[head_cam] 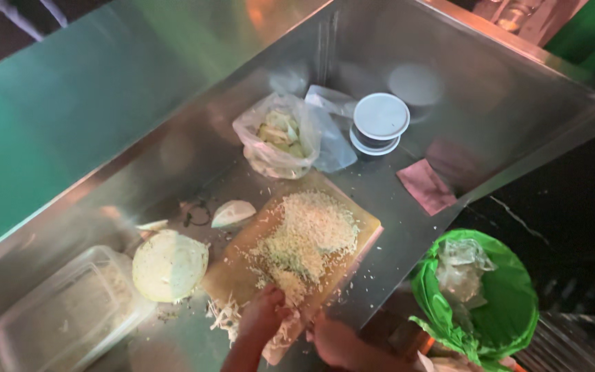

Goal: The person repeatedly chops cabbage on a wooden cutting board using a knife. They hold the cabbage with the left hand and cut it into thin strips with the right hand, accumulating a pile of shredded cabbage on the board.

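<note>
A wooden cutting board (232, 272) lies on the steel counter, heaped with finely shredded cabbage (304, 238). My left hand (263, 313) rests on the near end of the board, fingers curled into the shreds at its edge. My right hand (335, 341) sits just beside it at the board's near corner, fingers bent; whether it holds anything is hidden. A cut half cabbage (169, 265) stands left of the board, with a small cabbage wedge (233, 212) behind it.
A clear plastic container (70, 310) sits at the near left. A plastic bag of vegetable pieces (277, 138), stacked round lidded tubs (380, 122) and a pink cloth (427, 184) lie farther back. A green-lined bin (497, 303) stands below the counter's right edge.
</note>
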Available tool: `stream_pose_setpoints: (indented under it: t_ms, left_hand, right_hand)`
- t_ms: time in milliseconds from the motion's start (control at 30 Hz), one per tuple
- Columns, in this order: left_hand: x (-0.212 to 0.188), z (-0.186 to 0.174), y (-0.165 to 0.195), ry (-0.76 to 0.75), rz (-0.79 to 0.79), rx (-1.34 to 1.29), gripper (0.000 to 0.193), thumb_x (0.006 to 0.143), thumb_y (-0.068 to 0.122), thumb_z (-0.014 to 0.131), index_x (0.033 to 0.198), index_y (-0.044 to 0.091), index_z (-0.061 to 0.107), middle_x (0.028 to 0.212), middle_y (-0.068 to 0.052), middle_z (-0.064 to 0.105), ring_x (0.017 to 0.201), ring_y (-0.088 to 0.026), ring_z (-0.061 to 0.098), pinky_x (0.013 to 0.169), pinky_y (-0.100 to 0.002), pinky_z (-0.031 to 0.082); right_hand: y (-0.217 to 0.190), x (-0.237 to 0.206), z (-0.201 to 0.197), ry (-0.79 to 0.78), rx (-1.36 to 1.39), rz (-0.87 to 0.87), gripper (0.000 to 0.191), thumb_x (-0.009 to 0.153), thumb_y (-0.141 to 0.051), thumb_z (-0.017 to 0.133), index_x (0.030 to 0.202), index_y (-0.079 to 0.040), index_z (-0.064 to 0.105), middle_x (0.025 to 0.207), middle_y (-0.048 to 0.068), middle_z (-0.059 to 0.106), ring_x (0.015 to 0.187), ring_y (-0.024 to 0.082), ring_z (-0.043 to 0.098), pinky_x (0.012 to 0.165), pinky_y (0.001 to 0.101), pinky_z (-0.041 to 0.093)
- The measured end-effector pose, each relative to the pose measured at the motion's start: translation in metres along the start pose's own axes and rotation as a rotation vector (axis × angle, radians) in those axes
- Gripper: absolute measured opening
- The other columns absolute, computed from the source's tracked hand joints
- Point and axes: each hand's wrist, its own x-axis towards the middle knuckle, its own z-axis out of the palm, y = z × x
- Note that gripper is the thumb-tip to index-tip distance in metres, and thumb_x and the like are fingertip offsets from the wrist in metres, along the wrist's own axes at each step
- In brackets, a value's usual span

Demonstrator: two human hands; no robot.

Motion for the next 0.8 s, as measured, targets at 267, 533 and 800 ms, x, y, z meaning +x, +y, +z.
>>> stream_pose_setpoints:
  t_ms: [267, 533, 800]
  left_hand:
    - [-0.030, 0.000, 0.007, 0.152, -0.031, -0.035, 0.028, 0.071, 0.023, 0.080, 0.091, 0.010, 0.064, 0.109, -0.008, 0.059, 0.095, -0.036, 0.064, 0.076, -0.051, 0.052]
    - [-0.013, 0.002, 0.006, 0.022, -0.044, 0.165, 0.021, 0.079, 0.022, 0.076, 0.091, 0.007, 0.067, 0.107, -0.008, 0.060, 0.106, -0.033, 0.061, 0.088, -0.049, 0.052]
    - [-0.010, 0.005, 0.000, -0.028, -0.074, 0.127, 0.024, 0.075, 0.020, 0.076, 0.096, 0.010, 0.069, 0.111, -0.007, 0.063, 0.111, -0.031, 0.062, 0.089, -0.046, 0.054]
  right_hand:
    - [-0.012, 0.006, -0.024, -0.027, -0.093, 0.030, 0.033, 0.094, -0.036, 0.066, 0.106, -0.005, 0.062, 0.090, 0.019, 0.069, 0.087, 0.040, 0.071, 0.076, 0.0511, 0.056]
    - [-0.015, -0.008, -0.017, -0.134, -0.464, -0.265, 0.027, 0.100, -0.026, 0.054, 0.100, -0.007, 0.073, 0.094, 0.019, 0.063, 0.084, 0.038, 0.070, 0.076, 0.0486, 0.058]
    - [-0.006, 0.008, 0.004, -0.136, -0.458, -0.315, 0.020, 0.092, -0.016, 0.061, 0.104, -0.002, 0.068, 0.100, 0.022, 0.067, 0.088, 0.040, 0.070, 0.076, 0.0497, 0.057]
